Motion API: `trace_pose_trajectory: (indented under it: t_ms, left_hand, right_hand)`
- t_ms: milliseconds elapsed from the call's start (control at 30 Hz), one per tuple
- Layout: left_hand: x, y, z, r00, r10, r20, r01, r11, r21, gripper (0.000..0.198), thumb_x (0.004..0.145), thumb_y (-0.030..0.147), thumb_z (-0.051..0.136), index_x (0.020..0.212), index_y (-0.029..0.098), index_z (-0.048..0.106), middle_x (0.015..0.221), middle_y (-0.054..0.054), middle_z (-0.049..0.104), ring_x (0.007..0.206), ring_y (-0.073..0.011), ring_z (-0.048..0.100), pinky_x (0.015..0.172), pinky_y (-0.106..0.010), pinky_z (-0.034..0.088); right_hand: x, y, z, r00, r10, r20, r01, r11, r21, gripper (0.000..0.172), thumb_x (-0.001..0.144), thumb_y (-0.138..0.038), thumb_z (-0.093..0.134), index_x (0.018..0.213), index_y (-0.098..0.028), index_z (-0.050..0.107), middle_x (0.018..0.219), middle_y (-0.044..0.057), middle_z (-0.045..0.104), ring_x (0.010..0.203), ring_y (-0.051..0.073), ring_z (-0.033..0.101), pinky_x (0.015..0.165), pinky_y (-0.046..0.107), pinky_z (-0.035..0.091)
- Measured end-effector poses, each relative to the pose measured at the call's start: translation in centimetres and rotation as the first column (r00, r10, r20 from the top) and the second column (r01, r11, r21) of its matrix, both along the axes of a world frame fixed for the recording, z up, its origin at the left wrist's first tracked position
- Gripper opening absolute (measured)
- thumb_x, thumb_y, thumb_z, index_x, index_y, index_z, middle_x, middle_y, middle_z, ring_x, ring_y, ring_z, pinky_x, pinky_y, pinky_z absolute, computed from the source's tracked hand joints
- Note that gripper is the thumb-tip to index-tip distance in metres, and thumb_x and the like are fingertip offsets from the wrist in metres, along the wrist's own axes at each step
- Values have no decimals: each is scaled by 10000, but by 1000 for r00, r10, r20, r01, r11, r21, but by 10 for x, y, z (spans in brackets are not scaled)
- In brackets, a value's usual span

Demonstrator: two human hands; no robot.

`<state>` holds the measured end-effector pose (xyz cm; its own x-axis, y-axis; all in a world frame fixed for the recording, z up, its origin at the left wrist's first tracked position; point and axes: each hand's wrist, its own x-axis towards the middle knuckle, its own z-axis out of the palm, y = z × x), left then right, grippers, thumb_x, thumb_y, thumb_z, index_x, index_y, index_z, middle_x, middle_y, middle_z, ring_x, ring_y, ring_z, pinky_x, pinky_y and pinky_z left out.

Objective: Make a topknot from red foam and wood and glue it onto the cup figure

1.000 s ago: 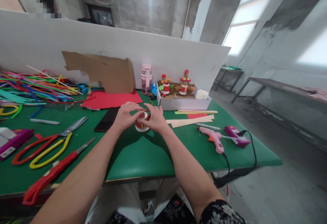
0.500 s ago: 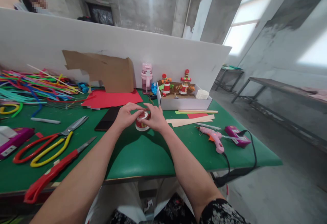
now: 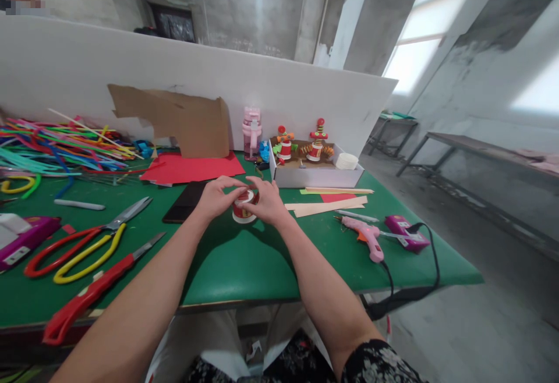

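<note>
A small red and white paper cup (image 3: 243, 214) stands upside down on the green table, its wide rim at the bottom. From the left, my left hand (image 3: 219, 198) curves over it, thumb and fingers closed at its top edge. My right hand (image 3: 267, 201) grips it from the other side, with the thumb pressed near the top. Something small and red lies on the cup's top between my fingertips; I cannot make out its kind. A black phone-like slab (image 3: 181, 204) lies just left of my left hand.
Scissors (image 3: 114, 224) and a red-handled knife (image 3: 105, 281) lie at left. Wooden strips (image 3: 327, 206), a pink glue gun (image 3: 364, 233) and its black cable are at right. Behind stand a pink bottle (image 3: 252, 133) and a white box (image 3: 317, 179) holding two cup figures. Red paper (image 3: 192, 169) lies further back.
My hands and the cup keep the same position. The camera view shifts very slightly, and the person beyond the partition has moved left, partly out of view.
</note>
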<state>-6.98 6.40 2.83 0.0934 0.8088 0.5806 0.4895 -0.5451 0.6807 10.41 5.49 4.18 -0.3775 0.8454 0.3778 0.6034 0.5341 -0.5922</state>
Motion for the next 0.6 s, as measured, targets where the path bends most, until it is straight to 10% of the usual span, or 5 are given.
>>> trace_pose_trajectory:
  t_ms: [600]
  left_hand:
    - [4,-10,13,996,48,-79,-26,963,269,225,867,403,618,880,224,754,928,-68,773,918,-238,675,890,-413,521]
  right_hand:
    - [2,0,6,995,-89,38,91,995,-33,661,740,-340,775,1332,-224,506,1179,81,701,1221,278,584,1145,588,219]
